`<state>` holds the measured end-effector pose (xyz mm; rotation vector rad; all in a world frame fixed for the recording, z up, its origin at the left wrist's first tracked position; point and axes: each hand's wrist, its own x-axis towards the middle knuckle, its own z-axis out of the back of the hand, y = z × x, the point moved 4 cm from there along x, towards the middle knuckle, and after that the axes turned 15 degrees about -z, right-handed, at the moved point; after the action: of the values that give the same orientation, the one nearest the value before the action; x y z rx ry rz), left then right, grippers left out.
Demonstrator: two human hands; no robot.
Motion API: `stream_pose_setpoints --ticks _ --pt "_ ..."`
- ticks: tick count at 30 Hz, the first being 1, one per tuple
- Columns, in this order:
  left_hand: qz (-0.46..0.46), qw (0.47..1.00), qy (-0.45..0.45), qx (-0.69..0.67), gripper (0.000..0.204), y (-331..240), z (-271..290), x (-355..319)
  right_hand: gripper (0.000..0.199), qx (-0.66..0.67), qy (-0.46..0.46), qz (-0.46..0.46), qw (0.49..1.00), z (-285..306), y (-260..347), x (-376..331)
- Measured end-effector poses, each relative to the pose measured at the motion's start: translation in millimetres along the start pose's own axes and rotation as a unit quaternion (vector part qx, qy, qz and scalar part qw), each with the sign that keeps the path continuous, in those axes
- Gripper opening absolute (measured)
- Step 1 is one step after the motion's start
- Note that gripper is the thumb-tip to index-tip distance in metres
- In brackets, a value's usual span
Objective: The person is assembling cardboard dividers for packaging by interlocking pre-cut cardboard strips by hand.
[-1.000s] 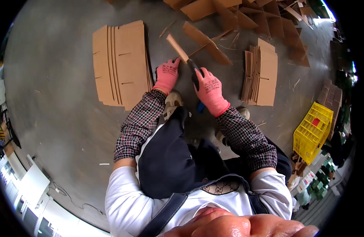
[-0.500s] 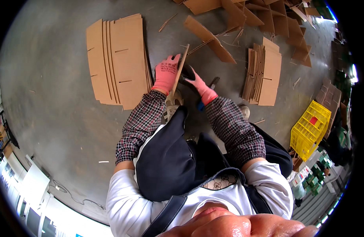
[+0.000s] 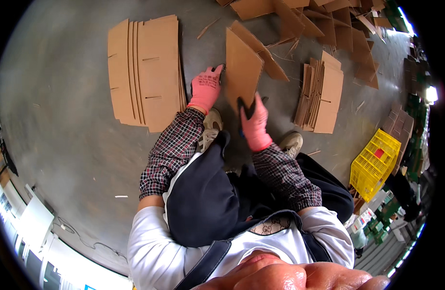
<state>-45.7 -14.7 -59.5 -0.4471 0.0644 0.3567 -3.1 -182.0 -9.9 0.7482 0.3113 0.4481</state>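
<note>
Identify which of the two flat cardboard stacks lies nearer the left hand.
The larger stack on the person's left: its right edge lies just beside the left hand, while the smaller stack lies off beyond the right hand.

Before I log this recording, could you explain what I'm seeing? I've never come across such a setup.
There is no machine here: a person works in pink gloves. The view comes from a fisheye camera worn on the head, looking down, so straight edges bend and picture left is the person's left.

The right hand grips the near end of a flat cardboard panel. The left hand is beside the panel's left edge; whether it touches is hard to tell.

On the grey floor are a large stack of slotted cardboard at left and a narrower stack at right. Beyond are more cardboard pieces; a yellow crate is farther right.
</note>
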Motion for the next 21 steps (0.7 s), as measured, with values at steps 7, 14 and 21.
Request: stream_pose_setpoints --ticks 7,14,21 --pt "-0.002 0.999 -0.028 -0.017 0.041 6 -18 -9 0.047 -0.304 0.144 0.066 0.939 15 81 36" --pt "-0.012 0.999 -0.035 -0.013 0.037 -6 0 -9 0.044 -0.327 0.115 0.004 0.938 21 62 68" --pt "-0.036 0.999 -0.015 0.005 0.042 -14 1 -10 0.026 -0.398 0.212 -0.019 0.892 -36 26 76"
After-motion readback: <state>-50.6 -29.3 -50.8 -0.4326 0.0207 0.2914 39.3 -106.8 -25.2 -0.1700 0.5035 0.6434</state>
